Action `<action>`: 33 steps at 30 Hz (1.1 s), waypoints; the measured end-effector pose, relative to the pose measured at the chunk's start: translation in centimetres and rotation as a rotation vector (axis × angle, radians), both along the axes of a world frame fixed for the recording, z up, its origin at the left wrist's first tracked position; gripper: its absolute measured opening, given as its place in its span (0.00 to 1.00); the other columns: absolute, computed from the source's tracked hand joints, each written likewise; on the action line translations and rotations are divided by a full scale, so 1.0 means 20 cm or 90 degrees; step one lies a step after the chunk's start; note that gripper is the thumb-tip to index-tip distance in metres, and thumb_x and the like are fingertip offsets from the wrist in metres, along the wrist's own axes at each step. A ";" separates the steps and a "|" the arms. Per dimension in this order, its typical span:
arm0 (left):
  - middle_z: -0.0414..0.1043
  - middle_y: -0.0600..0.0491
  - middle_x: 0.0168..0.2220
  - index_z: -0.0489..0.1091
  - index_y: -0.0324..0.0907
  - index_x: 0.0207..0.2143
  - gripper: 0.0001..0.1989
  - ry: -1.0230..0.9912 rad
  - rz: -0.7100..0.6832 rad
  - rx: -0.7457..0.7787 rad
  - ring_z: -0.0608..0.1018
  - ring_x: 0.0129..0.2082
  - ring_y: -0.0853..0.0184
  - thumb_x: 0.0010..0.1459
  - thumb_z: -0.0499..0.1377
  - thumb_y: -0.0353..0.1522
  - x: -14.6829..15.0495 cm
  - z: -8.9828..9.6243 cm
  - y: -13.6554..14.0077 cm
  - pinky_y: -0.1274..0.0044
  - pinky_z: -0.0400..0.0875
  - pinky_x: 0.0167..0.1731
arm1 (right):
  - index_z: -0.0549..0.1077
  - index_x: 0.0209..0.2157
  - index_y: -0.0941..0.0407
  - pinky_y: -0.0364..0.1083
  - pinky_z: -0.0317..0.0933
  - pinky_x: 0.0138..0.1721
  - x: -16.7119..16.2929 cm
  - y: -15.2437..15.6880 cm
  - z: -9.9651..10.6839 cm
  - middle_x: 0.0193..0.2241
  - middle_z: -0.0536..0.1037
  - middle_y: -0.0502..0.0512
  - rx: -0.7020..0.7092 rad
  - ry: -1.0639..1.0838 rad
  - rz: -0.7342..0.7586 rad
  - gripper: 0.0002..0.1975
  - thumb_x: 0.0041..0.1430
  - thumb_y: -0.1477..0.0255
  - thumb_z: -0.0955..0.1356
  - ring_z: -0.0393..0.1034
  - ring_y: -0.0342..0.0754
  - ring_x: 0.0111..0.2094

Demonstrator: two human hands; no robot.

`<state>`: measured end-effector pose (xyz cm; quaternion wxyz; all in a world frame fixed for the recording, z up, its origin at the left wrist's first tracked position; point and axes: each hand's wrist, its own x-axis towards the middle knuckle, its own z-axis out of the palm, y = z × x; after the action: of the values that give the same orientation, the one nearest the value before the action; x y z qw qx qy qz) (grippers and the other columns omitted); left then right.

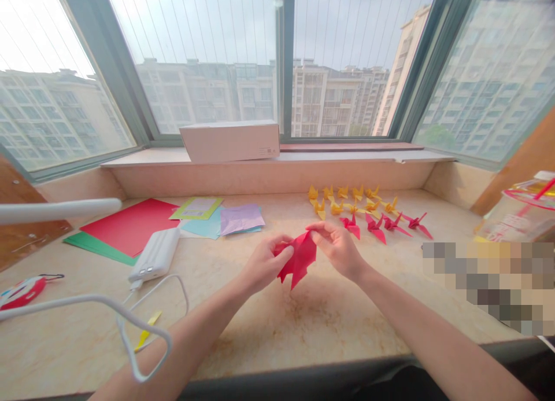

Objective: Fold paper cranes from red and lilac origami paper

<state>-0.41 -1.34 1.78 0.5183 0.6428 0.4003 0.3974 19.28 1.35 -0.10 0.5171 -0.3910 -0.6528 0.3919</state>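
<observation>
Between my two hands, above the stone counter, is a partly folded piece of red paper [299,259] with pointed flaps hanging down. My left hand [266,262] grips its left side, thumb laid across the front. At the upper right corner my right hand [336,247] pinches the paper between thumb and fingertips. Just beyond the right hand stand several folded red paper cranes [376,227] in a row. Behind them are rows of yellow paper cranes [342,192].
Coloured paper sheets [134,224] and a white power bank [156,253] with a cable [125,328] lie to the left. A white box [232,142] rests on the window ledge. On the right stands a plastic cup [518,216] with a straw, near a blurred-out patch.
</observation>
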 end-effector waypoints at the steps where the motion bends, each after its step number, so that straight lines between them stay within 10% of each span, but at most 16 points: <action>1: 0.81 0.46 0.33 0.74 0.37 0.38 0.14 0.025 -0.006 0.011 0.82 0.30 0.62 0.60 0.58 0.40 0.00 0.00 0.00 0.78 0.71 0.26 | 0.77 0.41 0.55 0.49 0.68 0.42 0.00 0.00 0.00 0.36 0.81 0.56 0.011 -0.021 -0.004 0.11 0.59 0.66 0.68 0.76 0.51 0.39; 11: 0.81 0.47 0.35 0.75 0.37 0.37 0.14 -0.020 0.076 0.043 0.81 0.33 0.64 0.60 0.59 0.40 0.01 -0.02 0.02 0.77 0.72 0.33 | 0.75 0.46 0.57 0.45 0.67 0.34 -0.03 -0.01 0.02 0.32 0.81 0.54 -0.031 0.074 0.053 0.18 0.62 0.59 0.67 0.72 0.45 0.30; 22: 0.81 0.45 0.36 0.73 0.36 0.43 0.19 -0.067 -0.030 -0.036 0.82 0.35 0.59 0.59 0.61 0.43 0.04 -0.05 0.00 0.75 0.76 0.32 | 0.78 0.47 0.54 0.52 0.67 0.42 -0.05 -0.01 -0.02 0.38 0.82 0.58 0.013 -0.009 0.030 0.17 0.59 0.61 0.70 0.75 0.52 0.39; 33: 0.79 0.44 0.42 0.72 0.37 0.45 0.17 -0.183 0.088 0.012 0.82 0.38 0.55 0.59 0.61 0.41 0.05 -0.06 0.02 0.67 0.80 0.36 | 0.65 0.58 0.51 0.51 0.70 0.43 -0.11 -0.07 -0.05 0.48 0.75 0.59 0.030 -0.054 0.025 0.28 0.57 0.63 0.71 0.73 0.53 0.45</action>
<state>0.69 -0.97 0.59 0.5360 0.5551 0.3615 0.5234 17.02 0.04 -1.19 0.4902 -0.3824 -0.6906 0.3696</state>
